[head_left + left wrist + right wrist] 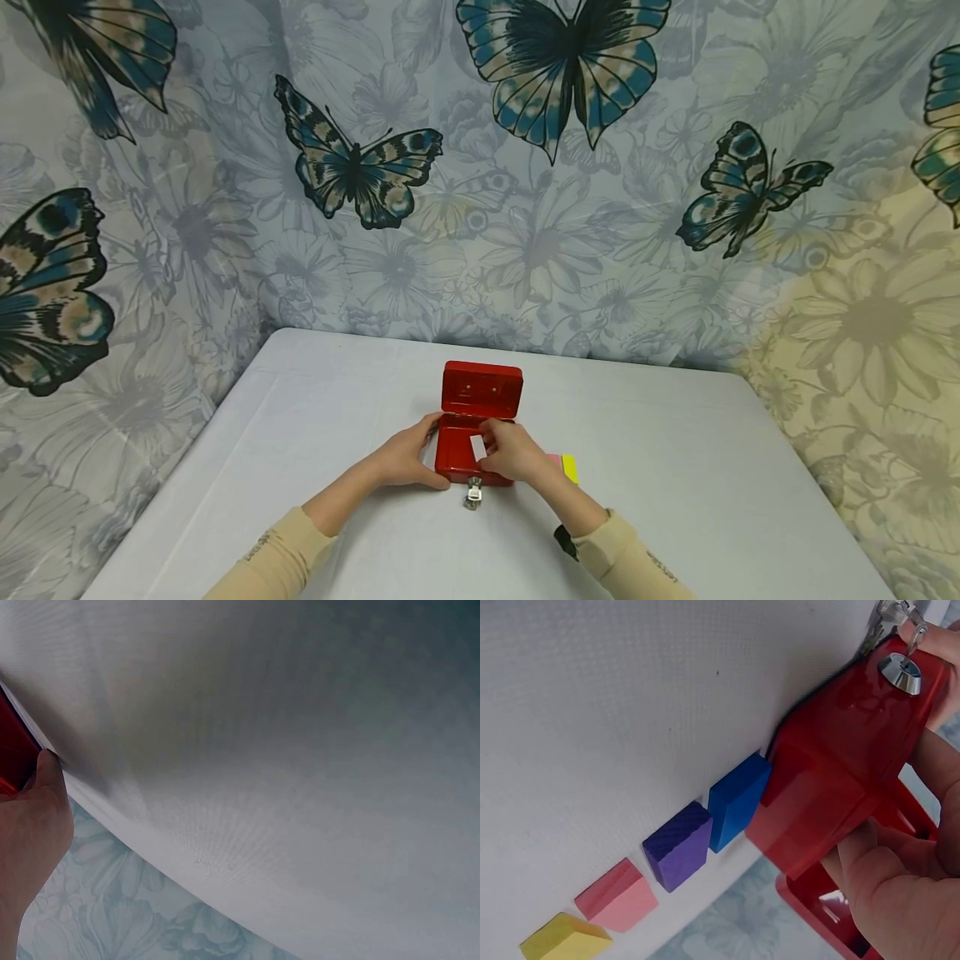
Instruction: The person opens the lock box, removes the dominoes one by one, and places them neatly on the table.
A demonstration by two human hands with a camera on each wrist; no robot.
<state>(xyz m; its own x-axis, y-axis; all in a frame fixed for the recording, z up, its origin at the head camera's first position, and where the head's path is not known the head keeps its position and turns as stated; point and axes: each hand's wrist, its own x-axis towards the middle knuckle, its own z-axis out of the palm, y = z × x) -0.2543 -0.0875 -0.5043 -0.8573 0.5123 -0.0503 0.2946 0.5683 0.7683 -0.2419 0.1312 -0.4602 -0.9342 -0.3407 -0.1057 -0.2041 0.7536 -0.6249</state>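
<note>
A red cash box (457,462) stands on the table with its lid (482,390) raised. Keys (472,493) hang from the lock on its front. My left hand (408,450) holds the box's left side, its thumb by the front corner and its fingers toward the back; in the left wrist view only a strip of the box (13,746) shows. Reaching over the right wall, my right hand (513,450) has its fingertips inside the box. A white flat piece (478,447) shows between its thumb and fingers. The right wrist view hides that piece behind the box wall.
Right of the box, a blue block (739,802), a purple block (678,847), a pink block (617,896) and a yellow block (566,937) stand in a row. White cloth covers the table (675,467). A butterfly-print backdrop (540,250) rises behind the far edge.
</note>
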